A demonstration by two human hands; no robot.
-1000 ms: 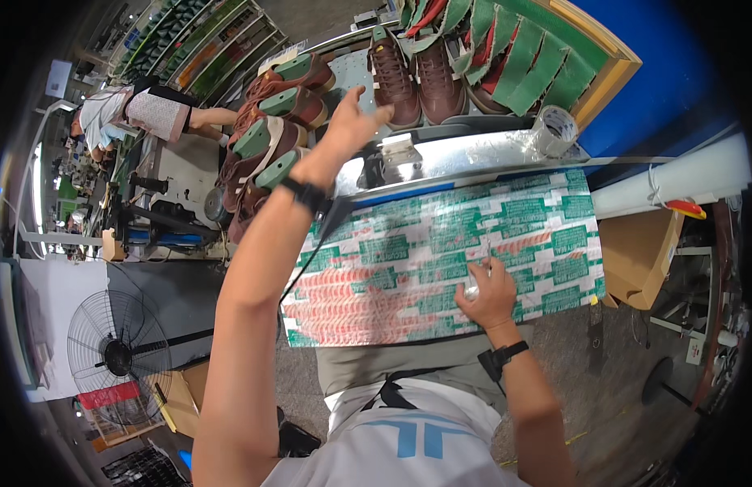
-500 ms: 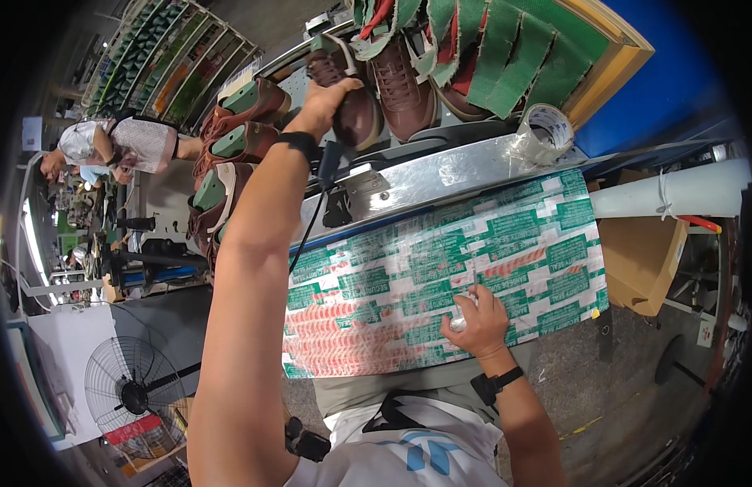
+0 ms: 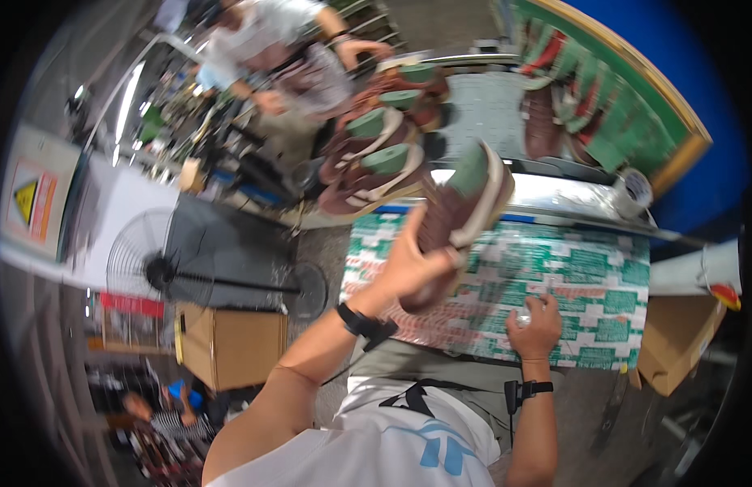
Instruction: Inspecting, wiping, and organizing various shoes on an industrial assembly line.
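A maroon lace-up shoe [image 3: 442, 217] with a green insert and a pale sole edge is gripped in my left hand [image 3: 399, 274], raised over the near work board. Motion blurs it a little. My right hand [image 3: 540, 331] is closed around a small, shiny pale object [image 3: 523, 316], mostly covered by the fingers, at the front of the board. Green, white and red printed tape covers this board [image 3: 603, 256]. To the left, several similar shoes [image 3: 374, 166] with green inserts stand in a row. More maroon shoes [image 3: 542, 122] sit under hanging green strips [image 3: 628, 122].
A metal rail [image 3: 546, 191] runs behind the board, with a clear tape roll [image 3: 634, 191] at its right end. A co-worker [image 3: 283, 61] stands at the far left, beyond the shoe row. A floor fan [image 3: 161, 264] and cardboard boxes [image 3: 238, 341] stand left.
My left hand has brought a shoe back from beneath the green strips to above the board. The view has swung left. My right hand stays low over the board. The co-worker appears nearer.
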